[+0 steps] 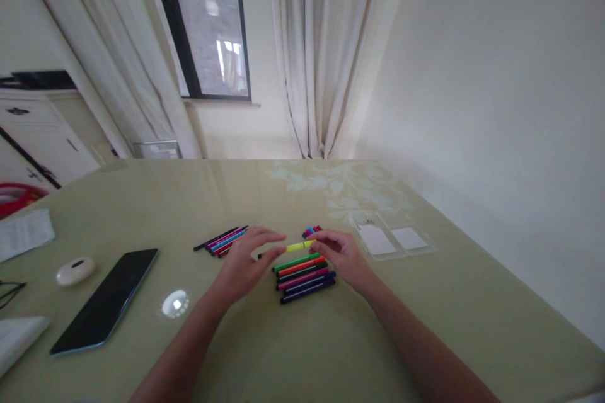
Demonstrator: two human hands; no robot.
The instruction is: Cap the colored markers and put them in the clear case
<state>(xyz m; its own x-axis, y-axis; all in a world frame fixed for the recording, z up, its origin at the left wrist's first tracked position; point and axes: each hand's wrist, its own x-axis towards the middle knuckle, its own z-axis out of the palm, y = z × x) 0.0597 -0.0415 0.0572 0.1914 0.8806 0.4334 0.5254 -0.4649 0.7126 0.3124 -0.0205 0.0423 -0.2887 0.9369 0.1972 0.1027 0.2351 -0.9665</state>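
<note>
1. Head view: nearest us, at six o'clock from the yellow pen, lies a row of coloured pens (308, 290); a knuckle brushing them could roll them out of line on the smooth tabletop (265, 352).
2. Toward eight o'clock we see a dark-screened device (106, 302), well apart from the pens.
3. Between our hands is the yellow pen (295, 247), just beyond the green one. Our right hand (347, 258) pinches its right end; if that pinch loosened, it could drop onto the row. Our left hand (243, 264) has thumb and forefinger curved around the other end, but we cannot tell whether they grip.
4. At nine o'clock, a loose bundle (227, 240) sits near our left fingers, so a sideways sweep could scatter it.
5. Around three o'clock lies a clear case (390, 250); its small dark mark is unreadable, and we can read no brands or labels.
</note>
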